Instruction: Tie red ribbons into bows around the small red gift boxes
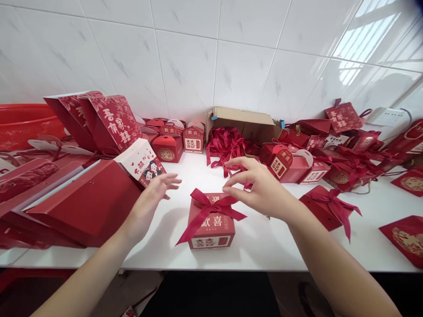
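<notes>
White glossy wall tiles (185, 66) with faint grey veins stand behind a white tabletop (257, 257), which carries many red paper packages. Near its front edge, between the two hands, sits a small red cardboard box (214, 225) with white and cream lettering, and on its top lies a dark red satin ribbon bow (214, 207), one long tail of it hanging to the left front corner. The left hand (152, 198) is raised at the left of this box, well apart from it, with fingers loosely apart. The right hand (254, 185) is just beside the bow, at its right rear; its fingers are curved and not clamped, but whether they touch the ribbon I cannot tell. Farther back, a brown cardboard carton (244, 115) lies near the wall, with a tangled heap of dark red ribbons (226, 143) at its mouth. Tall red paper gift bags (114, 121) lean on the left; another red box (315, 211) with a bow is at right.
</notes>
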{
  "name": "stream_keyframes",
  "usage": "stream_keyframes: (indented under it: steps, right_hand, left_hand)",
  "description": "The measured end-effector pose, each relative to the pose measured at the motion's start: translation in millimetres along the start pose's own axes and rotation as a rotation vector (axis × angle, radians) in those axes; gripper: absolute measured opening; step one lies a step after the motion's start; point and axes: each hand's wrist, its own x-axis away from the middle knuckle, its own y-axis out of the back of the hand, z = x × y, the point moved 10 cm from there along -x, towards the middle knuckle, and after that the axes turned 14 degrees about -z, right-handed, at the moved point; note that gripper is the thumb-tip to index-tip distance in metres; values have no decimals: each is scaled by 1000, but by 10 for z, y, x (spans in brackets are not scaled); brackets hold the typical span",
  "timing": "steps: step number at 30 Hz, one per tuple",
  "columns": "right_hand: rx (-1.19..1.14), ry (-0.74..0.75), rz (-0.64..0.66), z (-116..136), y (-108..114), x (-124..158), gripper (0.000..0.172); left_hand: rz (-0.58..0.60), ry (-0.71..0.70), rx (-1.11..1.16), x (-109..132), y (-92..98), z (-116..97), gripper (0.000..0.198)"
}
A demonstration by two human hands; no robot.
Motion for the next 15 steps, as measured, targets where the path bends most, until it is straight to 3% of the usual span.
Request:
stream_keyframes:
  steps: [4, 9, 12, 15]
  right_hand:
    - [84, 48, 130, 99, -277, 89, 14]
    - [126, 71, 115, 152, -381, 109, 11]
    - [134, -4, 59, 16, -164, 35, 11]
    - [187, -149, -43, -283, 313, -45, 8]
  left_hand:
    - [72, 107, -287, 226, 11, 369, 42]
    - [16, 116, -364, 312, 85, 642, 50]
    - [29, 131, -360, 294, 81, 742, 55]
    - [-16, 140, -317, 253, 105, 762, 66]
